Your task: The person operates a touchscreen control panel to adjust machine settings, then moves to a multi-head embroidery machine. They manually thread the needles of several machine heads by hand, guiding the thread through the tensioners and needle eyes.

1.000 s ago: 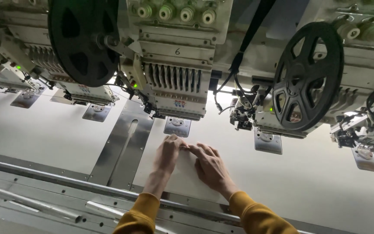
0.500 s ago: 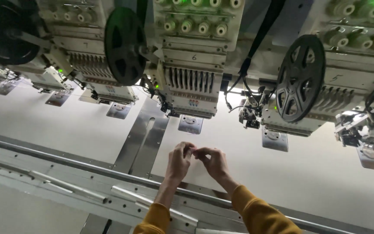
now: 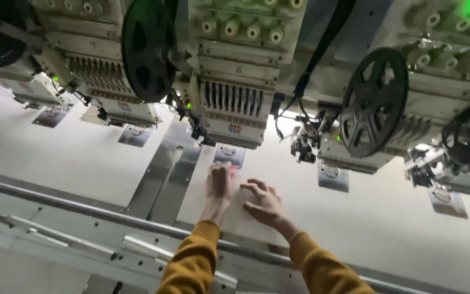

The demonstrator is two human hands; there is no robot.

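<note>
My left hand (image 3: 218, 182) lies stretched forward on a white sheet (image 3: 235, 219). Its fingertips are just short of the small metal needle plate (image 3: 228, 154) under the middle embroidery head (image 3: 235, 103). The fingers look extended and blurred, and a faint pink blur shows at their tips. Just to the right, my right hand (image 3: 265, 204) rests on the same sheet with its fingers spread and nothing in it. Both arms wear mustard sleeves.
A row of embroidery heads hangs over the white table (image 3: 61, 152), each with its own needle plate. Two black reels (image 3: 148, 49) (image 3: 373, 100) stick out in front. Metal strips (image 3: 164, 179) lie left of my hands, and a long metal rail (image 3: 82, 215) crosses near me.
My hands were pinched together over the sheet half a second ago. They have since parted: the left reached forward toward the needle plate and the right opened flat. The view shifted right.
</note>
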